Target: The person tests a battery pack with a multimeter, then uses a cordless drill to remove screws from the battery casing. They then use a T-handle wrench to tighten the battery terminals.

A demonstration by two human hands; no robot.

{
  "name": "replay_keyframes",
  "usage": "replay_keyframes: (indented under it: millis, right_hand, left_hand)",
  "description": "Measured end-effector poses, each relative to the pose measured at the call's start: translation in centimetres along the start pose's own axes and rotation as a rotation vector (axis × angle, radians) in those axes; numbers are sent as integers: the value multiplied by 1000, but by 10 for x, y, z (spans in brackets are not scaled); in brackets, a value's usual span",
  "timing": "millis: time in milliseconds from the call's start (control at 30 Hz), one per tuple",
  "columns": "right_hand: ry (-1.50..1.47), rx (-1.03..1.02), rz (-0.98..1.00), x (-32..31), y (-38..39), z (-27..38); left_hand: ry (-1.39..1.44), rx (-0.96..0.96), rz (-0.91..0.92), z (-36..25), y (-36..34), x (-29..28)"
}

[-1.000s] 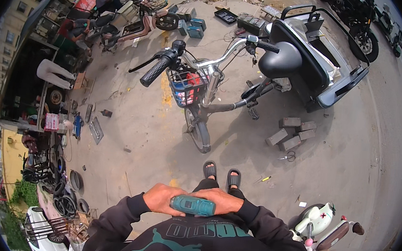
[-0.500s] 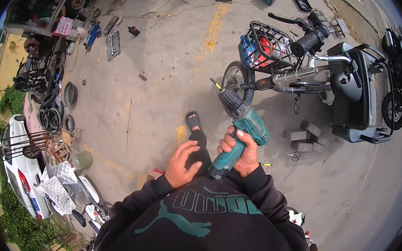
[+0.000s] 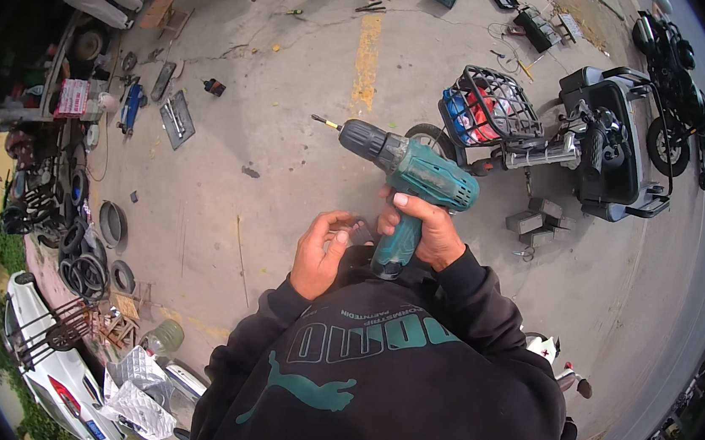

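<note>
In my right hand (image 3: 434, 235) is a teal and black cordless drill (image 3: 433, 177), its handle wrapped by my fingers. A bit with a yellow band (image 3: 328, 123) sits in the black chuck and points left, slightly upward in the picture. My left hand (image 3: 318, 255) is just left of the drill's handle, apart from it. Its fingers are loosely bent, the thumb stands off from them, and nothing shows in it. Beyond the drill, to the right, stands an electric bike with a black wire basket (image 3: 498, 115) that holds red and blue items.
Grey bricks or blocks (image 3: 535, 222) and scissors (image 3: 526, 254) lie by the bike. Tyres (image 3: 84, 275) and a metal rim (image 3: 112, 224) are at the left. A tray with wrenches (image 3: 177, 118) lies far left. A white car (image 3: 57, 378) stands at lower left, a dark motorcycle (image 3: 666, 140) far right.
The drill has swung so its bit points more to the left, and it sits higher in the picture. My left hand has moved slightly up. The bike appears turned and shifted as my view moved.
</note>
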State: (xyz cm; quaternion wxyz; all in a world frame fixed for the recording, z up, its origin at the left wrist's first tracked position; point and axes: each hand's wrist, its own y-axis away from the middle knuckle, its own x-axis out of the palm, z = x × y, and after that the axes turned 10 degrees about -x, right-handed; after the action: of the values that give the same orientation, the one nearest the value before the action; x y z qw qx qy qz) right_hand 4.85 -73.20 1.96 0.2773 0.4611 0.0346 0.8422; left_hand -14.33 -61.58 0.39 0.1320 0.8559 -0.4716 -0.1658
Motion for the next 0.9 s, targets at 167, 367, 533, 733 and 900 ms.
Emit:
replay_keyframes:
  millis: [167, 367, 533, 733, 900]
  right_hand:
    - [909, -566, -32, -30, -66, -20]
    - [833, -408, -118, -39, -187, -18]
    - [888, -516, -27, 5, -314, 15]
    - [1433, -457, 129, 26, -434, 118]
    - [1460, -334, -161, -11, -503, 152]
  left_hand:
    - [-476, 154, 140, -5, -91, -41]
    - [-923, 2, 273, -4, -243, -142]
    - [-1081, -188, 73, 88, -391, -258]
    - [-823, -607, 192, 146, -467, -369]
    - [-1014, -494, 485, 134, -589, -429]
